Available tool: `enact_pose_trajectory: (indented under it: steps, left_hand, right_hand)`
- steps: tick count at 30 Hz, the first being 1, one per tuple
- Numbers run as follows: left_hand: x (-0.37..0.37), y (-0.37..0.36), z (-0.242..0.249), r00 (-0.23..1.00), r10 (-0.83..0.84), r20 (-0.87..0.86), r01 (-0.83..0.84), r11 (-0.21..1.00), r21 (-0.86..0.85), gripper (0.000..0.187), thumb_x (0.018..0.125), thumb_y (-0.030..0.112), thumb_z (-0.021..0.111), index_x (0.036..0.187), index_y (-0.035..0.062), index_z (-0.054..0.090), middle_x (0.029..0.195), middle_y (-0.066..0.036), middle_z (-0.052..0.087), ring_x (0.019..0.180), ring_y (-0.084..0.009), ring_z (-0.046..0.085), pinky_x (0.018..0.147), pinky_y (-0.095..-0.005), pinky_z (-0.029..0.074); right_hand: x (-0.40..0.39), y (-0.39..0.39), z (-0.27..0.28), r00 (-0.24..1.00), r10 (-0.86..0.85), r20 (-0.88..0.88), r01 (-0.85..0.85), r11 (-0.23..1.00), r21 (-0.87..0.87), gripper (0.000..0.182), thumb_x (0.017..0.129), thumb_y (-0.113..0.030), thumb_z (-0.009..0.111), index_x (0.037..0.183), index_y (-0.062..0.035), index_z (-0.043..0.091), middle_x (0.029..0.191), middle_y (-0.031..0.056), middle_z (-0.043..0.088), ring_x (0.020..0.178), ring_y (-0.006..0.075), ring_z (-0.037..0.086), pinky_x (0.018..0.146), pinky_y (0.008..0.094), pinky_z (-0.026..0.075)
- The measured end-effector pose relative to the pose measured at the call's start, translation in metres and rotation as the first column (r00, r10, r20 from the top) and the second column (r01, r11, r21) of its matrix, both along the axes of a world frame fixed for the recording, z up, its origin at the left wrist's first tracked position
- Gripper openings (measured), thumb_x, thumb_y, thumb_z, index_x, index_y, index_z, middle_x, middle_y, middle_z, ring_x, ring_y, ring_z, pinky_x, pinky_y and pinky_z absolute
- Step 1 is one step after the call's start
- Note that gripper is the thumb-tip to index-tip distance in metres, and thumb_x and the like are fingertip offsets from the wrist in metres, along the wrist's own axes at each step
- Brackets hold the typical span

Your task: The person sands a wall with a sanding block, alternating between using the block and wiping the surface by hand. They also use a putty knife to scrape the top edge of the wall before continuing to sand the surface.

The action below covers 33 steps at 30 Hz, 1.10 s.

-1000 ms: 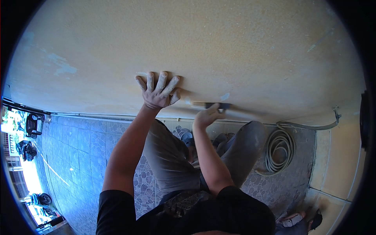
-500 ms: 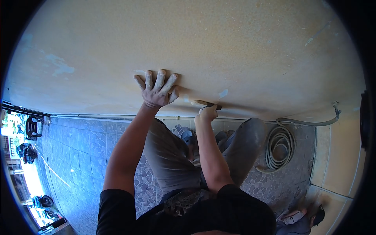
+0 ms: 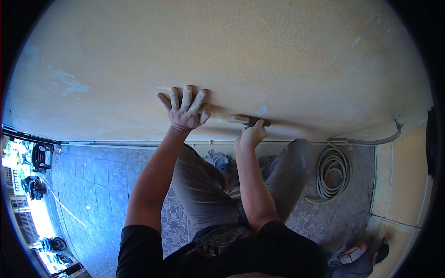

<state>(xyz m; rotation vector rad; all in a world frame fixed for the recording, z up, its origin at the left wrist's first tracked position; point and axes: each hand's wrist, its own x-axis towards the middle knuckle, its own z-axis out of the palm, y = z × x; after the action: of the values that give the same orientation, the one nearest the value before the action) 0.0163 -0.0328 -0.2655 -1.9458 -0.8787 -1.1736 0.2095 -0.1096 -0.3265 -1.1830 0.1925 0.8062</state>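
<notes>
My left hand [image 3: 185, 111] is pressed on the tan wall [image 3: 259, 55], fingers spread and pointing up. Pale dust coats its fingers. Lower and to the right, my right hand [image 3: 254, 135] is closed round a small flat hand tool [image 3: 239, 119]. The tool has a pale, blunt end toward the left and a dark part under my fingers, and it lies close along the wall. Its exact kind is hard to make out. Small bluish-white patches [image 3: 262, 110] mark the wall just above it.
A coiled hose [image 3: 334, 172] lies on the tiled floor [image 3: 99, 171] at right, running up to a wall tap [image 3: 397, 119]. Another person [image 3: 359, 259] is low at the bottom right. A dark chair [image 3: 42, 156] and motorbikes [image 3: 54, 244] stand at far left.
My right hand and the tool have shifted slightly right along the wall, with the wrist turned. My left hand stays spread on the wall, nearly in place.
</notes>
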Motion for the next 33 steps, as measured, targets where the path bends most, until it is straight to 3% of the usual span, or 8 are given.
enact_pose_trajectory:
  steps: [5, 11, 14, 16, 22, 26, 29, 33]
  left_hand:
    - [-0.002, -0.003, 0.008, 0.996, 0.018, -0.088, -0.016, 1.000, 0.025, 0.061, 0.091, 0.043, 0.057, 0.148, 0.0198, 0.055, 0.169, -0.018, 0.026, 0.157, -0.0481, 0.008, 0.118, -0.0764, -0.006]
    - [-0.004, -0.006, 0.003, 0.996, 0.010, -0.083, -0.011, 1.000, -0.008, 0.062, 0.092, 0.045, 0.056, 0.149, 0.0208, 0.054, 0.169, -0.017, 0.026, 0.158, -0.0477, 0.007, 0.117, -0.0772, -0.007]
    - [-0.002, -0.004, 0.005, 0.996, 0.020, -0.084, -0.017, 0.999, 0.037, 0.062, 0.092, 0.045, 0.056, 0.149, 0.0202, 0.054, 0.169, -0.018, 0.026, 0.157, -0.0492, 0.008, 0.118, -0.0765, -0.007]
    - [-0.001, -0.006, 0.005, 0.996, 0.011, -0.084, -0.009, 1.000, 0.026, 0.063, 0.092, 0.045, 0.056, 0.149, 0.0202, 0.054, 0.169, -0.018, 0.026, 0.157, -0.0491, 0.007, 0.118, -0.0763, -0.007]
    - [0.002, -0.003, 0.008, 0.997, 0.014, -0.081, -0.012, 1.000, 0.017, 0.068, 0.090, 0.041, 0.059, 0.153, 0.0182, 0.049, 0.169, -0.019, 0.025, 0.157, -0.0486, 0.007, 0.118, -0.0763, -0.006]
    - [0.005, -0.006, 0.005, 1.000, 0.005, -0.029, -0.006, 1.000, -0.011, 0.067, 0.089, 0.038, 0.057, 0.152, 0.0163, 0.051, 0.169, -0.020, 0.025, 0.157, -0.0488, 0.006, 0.118, -0.0759, -0.006]
    - [0.005, -0.005, 0.003, 0.999, 0.011, -0.030, -0.012, 1.000, -0.028, 0.067, 0.089, 0.039, 0.058, 0.152, 0.0163, 0.051, 0.169, -0.020, 0.024, 0.158, -0.0482, 0.005, 0.118, -0.0755, -0.006]
    - [0.011, -0.024, 0.028, 0.999, 0.030, -0.033, -0.034, 0.992, -0.119, 0.068, 0.085, 0.035, 0.067, 0.149, 0.0155, 0.055, 0.166, -0.019, 0.031, 0.157, -0.0468, 0.011, 0.120, -0.0737, 0.001]
  right_hand:
    - [-0.025, 0.004, 0.011, 0.857, -0.026, 0.515, 0.073, 0.995, -0.072, 0.051, 0.110, -0.033, 0.049, 0.137, 0.0087, 0.033, 0.124, 0.0237, 0.051, 0.106, 0.0279, 0.058, 0.092, 0.0390, 0.051]
    - [-0.003, -0.009, -0.009, 0.951, 0.143, -0.275, -0.158, 0.987, -0.033, 0.052, 0.110, -0.033, 0.052, 0.137, 0.0084, 0.035, 0.126, 0.0212, 0.052, 0.103, 0.0280, 0.060, 0.089, 0.0372, 0.052]
    - [-0.024, -0.010, 0.042, 0.989, 0.042, 0.141, -0.043, 0.999, 0.008, 0.052, 0.111, -0.034, 0.049, 0.137, 0.0087, 0.036, 0.123, 0.0209, 0.055, 0.101, 0.0277, 0.062, 0.085, 0.0371, 0.054]
    - [-0.038, 0.012, -0.004, 0.603, -0.221, 0.767, 0.239, 0.967, 0.091, 0.044, 0.111, -0.033, 0.048, 0.133, 0.0044, 0.039, 0.112, 0.0150, 0.056, 0.086, 0.0188, 0.058, 0.073, 0.0320, 0.052]
    - [0.001, 0.018, -0.057, 0.969, -0.034, -0.245, 0.005, 0.993, -0.117, 0.045, 0.111, -0.029, 0.049, 0.134, 0.0086, 0.037, 0.117, 0.0215, 0.056, 0.093, 0.0285, 0.061, 0.082, 0.0366, 0.054]
    - [-0.014, -0.013, 0.047, 0.981, -0.008, 0.195, 0.002, 1.000, 0.030, 0.047, 0.111, -0.028, 0.050, 0.133, 0.0112, 0.036, 0.121, 0.0254, 0.054, 0.100, 0.0328, 0.061, 0.086, 0.0388, 0.054]
    - [-0.027, 0.013, -0.008, 0.582, -0.154, 0.798, 0.196, 0.980, 0.047, 0.044, 0.110, -0.024, 0.051, 0.133, 0.0097, 0.034, 0.125, 0.0281, 0.051, 0.108, 0.0324, 0.060, 0.087, 0.0398, 0.055]
    - [-0.023, 0.013, -0.035, 0.955, -0.001, 0.295, 0.058, 0.981, -0.186, 0.053, 0.108, -0.030, 0.054, 0.137, 0.0067, 0.030, 0.130, 0.0267, 0.050, 0.109, 0.0308, 0.060, 0.091, 0.0413, 0.055]
